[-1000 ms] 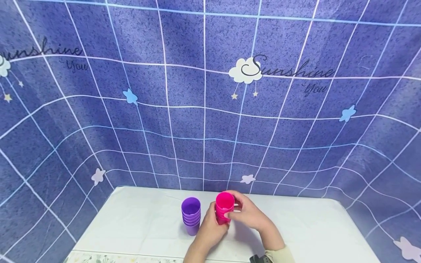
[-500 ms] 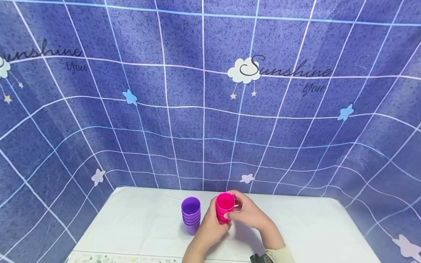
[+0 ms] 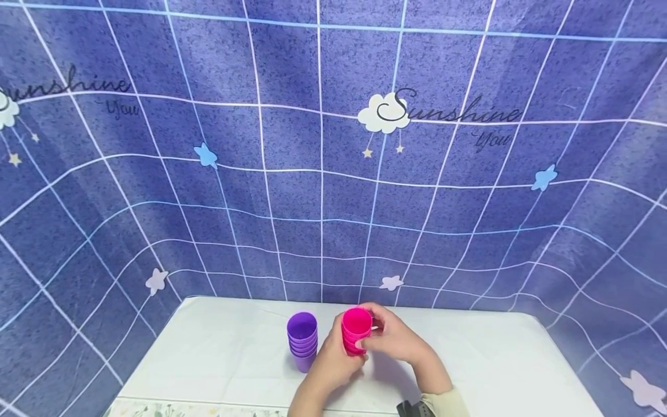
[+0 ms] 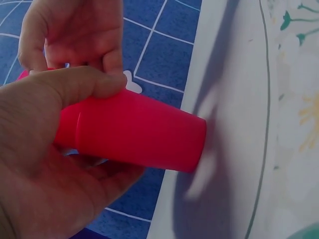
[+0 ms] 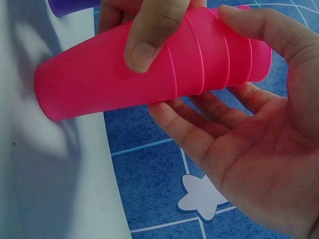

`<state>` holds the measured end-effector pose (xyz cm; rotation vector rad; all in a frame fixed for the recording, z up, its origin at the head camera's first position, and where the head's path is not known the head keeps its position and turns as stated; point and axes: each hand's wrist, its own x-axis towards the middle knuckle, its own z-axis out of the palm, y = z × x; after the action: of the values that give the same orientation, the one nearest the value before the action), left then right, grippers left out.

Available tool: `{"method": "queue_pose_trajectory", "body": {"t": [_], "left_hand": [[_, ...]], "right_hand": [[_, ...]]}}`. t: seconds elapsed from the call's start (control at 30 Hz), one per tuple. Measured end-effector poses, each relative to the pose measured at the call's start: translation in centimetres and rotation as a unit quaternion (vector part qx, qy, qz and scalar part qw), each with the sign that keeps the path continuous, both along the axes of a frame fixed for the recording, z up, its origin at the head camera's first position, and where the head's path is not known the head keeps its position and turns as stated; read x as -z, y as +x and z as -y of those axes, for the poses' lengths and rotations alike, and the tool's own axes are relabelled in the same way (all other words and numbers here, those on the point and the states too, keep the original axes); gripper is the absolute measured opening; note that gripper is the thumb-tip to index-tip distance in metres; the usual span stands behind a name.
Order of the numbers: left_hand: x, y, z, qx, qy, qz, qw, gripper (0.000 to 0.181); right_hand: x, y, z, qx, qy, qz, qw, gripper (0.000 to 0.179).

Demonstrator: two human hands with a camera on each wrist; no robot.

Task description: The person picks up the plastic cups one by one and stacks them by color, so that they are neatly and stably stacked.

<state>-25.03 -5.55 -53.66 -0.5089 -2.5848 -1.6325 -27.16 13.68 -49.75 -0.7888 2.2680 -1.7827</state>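
A stack of nested pink cups (image 3: pixel 356 323) stands mouth up between my two hands in the head view. My left hand (image 3: pixel 336 362) grips the stack from the left, its thumb (image 5: pixel 147 47) lying on the lowest cup in the right wrist view. Around the upper rims curls my right hand (image 3: pixel 398 336), with the thumb on one side and fingers beneath in the right wrist view. Whether the stack's base touches the table or hovers just above it, I cannot tell. Left of my left hand, a stack of nested purple cups (image 3: pixel 303 341) stands upright.
A white cloth covers the table (image 3: pixel 219 347), with a flower-printed strip (image 3: pixel 156 408) along its front edge. Behind and at both sides hangs a blue grid-patterned curtain (image 3: pixel 292 191). A dark wristband (image 3: pixel 411 409) sits on my right wrist.
Both hands keep their hold on the pink cups in nearly the same place. The purple stack stays put. Only the head view has shifted slightly.
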Motion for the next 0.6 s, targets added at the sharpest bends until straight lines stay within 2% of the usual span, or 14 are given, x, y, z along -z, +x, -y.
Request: {"method": "queue_pose_trajectory", "body": {"t": [0.17,0.33,0.47,0.6], "left_hand": [[-0.7,0.1,0.3,-0.005,0.01,0.002,0.9999,0.107],[-1.6,0.2,0.4,-0.021,-0.01,0.002,0.9997,0.117],[-2.2,0.4,0.3,-0.015,-0.016,-0.016,0.9996,0.118],[-2.8,0.7,0.1,-0.017,-0.029,-0.036,0.9988,0.119]], "right_hand": [[-0.3,0.0,0.4,-0.004,0.01,0.001,0.9999,0.067],[-0.8,0.1,0.4,0.005,0.039,-0.025,0.9989,0.073],[-1.4,0.6,0.4,0.023,0.062,-0.03,0.9974,0.077],[-2.1,1.3,0.3,0.06,0.1,-0.049,0.992,0.081]]}}
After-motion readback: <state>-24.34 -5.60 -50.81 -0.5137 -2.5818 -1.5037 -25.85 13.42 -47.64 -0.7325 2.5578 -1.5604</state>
